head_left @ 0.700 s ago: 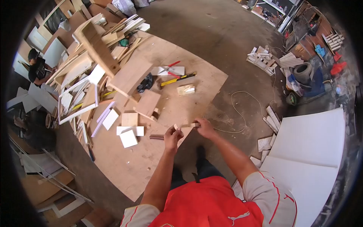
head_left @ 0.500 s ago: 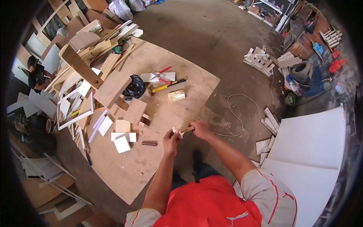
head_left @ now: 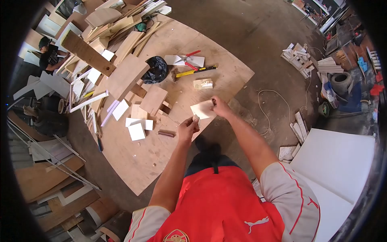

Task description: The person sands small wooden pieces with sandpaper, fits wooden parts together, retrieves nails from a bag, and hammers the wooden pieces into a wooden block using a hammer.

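Over the table's near edge, my right hand [head_left: 219, 107] grips a small, flat, pale wooden board [head_left: 202, 109] by its right end, the broad face turned up toward me. My left hand [head_left: 188, 129] is closed in a pinch just below the board's lower left corner. Something small and pale shows at its fingertips, too small to name. A dark brown stick-like piece [head_left: 166, 134] lies on the plywood table [head_left: 149, 165], left of my left hand. Farther back lie a small pale wood block [head_left: 202, 84], a hammer [head_left: 195, 71] and red-handled pliers [head_left: 190, 61].
A wooden assembly with a broad panel [head_left: 128, 76] stands on the table beside a black plastic bag [head_left: 155, 69]. White offcuts [head_left: 136, 131] and a large scrap pile [head_left: 117, 30] lie leftward. Another person [head_left: 50, 56] is at far left. A cable [head_left: 260, 105] crosses the floor.
The board has turned from edge-on to show its broad face. Both hands have moved slightly right and up in the view. My left hand has shifted to below the board's corner.
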Available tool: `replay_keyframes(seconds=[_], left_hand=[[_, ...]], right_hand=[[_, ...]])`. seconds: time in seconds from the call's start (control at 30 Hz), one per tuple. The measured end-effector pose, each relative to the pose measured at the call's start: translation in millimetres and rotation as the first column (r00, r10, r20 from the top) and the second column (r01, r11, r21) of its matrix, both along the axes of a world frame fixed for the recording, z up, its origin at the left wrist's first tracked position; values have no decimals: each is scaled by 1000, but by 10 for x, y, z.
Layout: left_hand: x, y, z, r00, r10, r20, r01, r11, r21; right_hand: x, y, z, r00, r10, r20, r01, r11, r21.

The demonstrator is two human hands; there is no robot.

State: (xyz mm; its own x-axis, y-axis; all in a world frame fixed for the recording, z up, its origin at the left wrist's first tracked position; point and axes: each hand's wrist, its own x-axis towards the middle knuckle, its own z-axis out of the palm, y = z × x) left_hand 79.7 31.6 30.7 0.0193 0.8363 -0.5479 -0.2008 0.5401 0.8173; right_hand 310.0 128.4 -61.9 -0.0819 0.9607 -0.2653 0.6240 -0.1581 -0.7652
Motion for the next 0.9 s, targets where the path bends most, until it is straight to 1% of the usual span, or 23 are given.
replay_keyframes(seconds=[0.07, 0.17, 0.27, 0.37, 0.4, 0.47, 0.53, 0.57, 0.67, 0.77, 0.87, 0.9], left_hand=[[17, 111, -89, 999, -34, -2, 33, 996, -86], [37, 277, -293, 998, -51, 31, 54, 991, -119], [77, 486, -475, 997, -61, 36, 66, 989, -136], [140, 646, -707, 998, -57, 37, 63, 985, -162], [159, 663, -766, 998, -59, 34, 64, 982, -179], [232, 724, -840, 998, -63, 31, 68, 977, -201], [334, 740, -835, 998, -67, -3, 65, 975, -212], [379, 767, -847, 997, -68, -20, 62, 974, -217], [485, 810, -955, 985, -109, -136, 80, 977, -199], [511, 843, -954, 977, -103, -185, 66, 978, -197], [497, 883, -827, 944, -149, -294, 100, 979, -177], [480, 894, -843, 920, -154, -359, 92, 979, -184]], right_hand=[[28, 67, -219, 999, -50, -21, 49, 998, -31], [51, 173, -334, 994, -93, -55, 87, 991, -104], [66, 182, -476, 990, -135, 38, 134, 990, 39], [59, 94, -533, 970, -164, 176, 103, 944, 315], [51, 14, -455, 994, -68, 89, 47, 974, 223], [43, -186, -98, 989, 98, -112, -92, 994, 63], [-69, -375, 297, 984, 73, -164, -52, 991, 127], [-120, -387, 369, 980, 62, -191, -32, 987, 160], [-150, -359, 171, 994, -36, -108, 51, 989, 138], [-202, -362, -157, 997, -23, -72, 45, 945, 324], [-245, -363, -153, 999, -44, 9, 36, 913, 407], [-246, -377, -175, 998, -58, 37, 38, 916, 400]])
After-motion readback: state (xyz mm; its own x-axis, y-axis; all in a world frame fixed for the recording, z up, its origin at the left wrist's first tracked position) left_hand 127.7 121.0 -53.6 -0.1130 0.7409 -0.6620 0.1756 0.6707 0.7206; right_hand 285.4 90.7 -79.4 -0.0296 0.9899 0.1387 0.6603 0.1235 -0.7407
